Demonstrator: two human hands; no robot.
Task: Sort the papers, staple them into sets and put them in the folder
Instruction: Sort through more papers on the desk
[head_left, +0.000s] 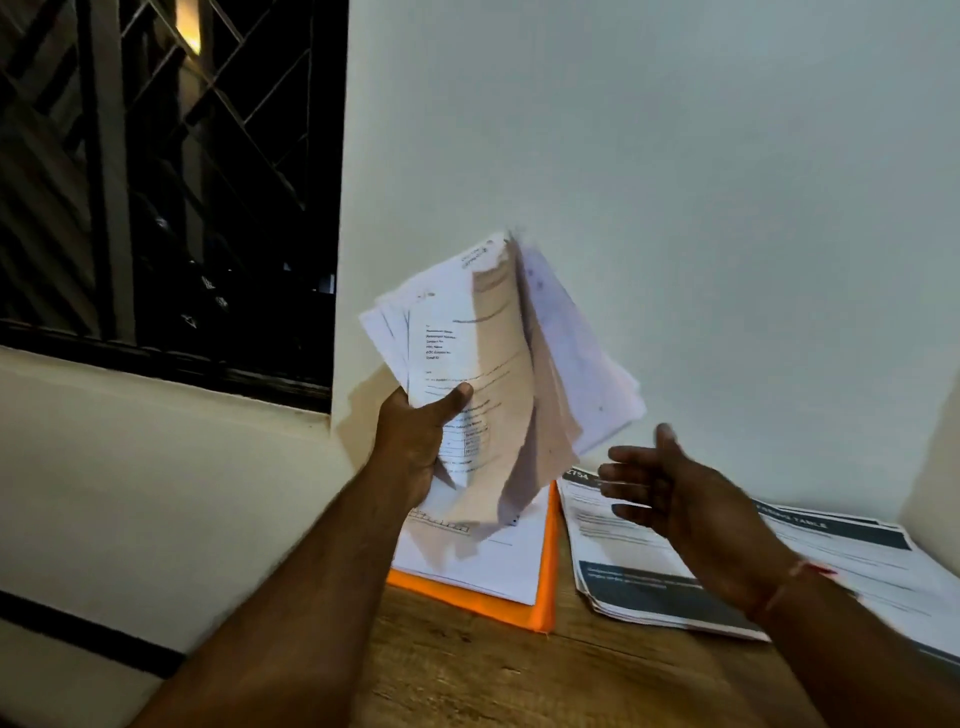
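Our left hand (415, 447) grips a loose sheaf of white papers (478, 364) near its lower edge. We hold the sheaf raised above the table, in front of the pale wall (675, 156). The thumb lies across the printed face of the front sheet. The other fingers are behind the sheaf and hidden. The sheets fan apart toward the top and the right. The rear sheets are blurred, and we cannot read their print.

Our right hand (670, 499) is spread, with the fingers straight and slightly apart and the thumb pointing up. It holds nothing. It is near the lower right edge of the sheaf and apart from it. A red thread (795, 577) circles the right wrist.

The orange folder (548, 566) lies flat on the wooden table (467, 670), below the raised sheaf and close to the wall. White sheets (488, 561) lie on the folder. An orange border is exposed along its near and right edges.

Just to the right of the folder, a stack of printed papers (639, 582) with dark blue bands lies on the table. Its sheets are slightly offset from one another. Our right forearm crosses above part of this stack.

A window with a metal grille (156, 182) occupies the upper left. It is dark beyond the grille, apart from one warm light near the top.
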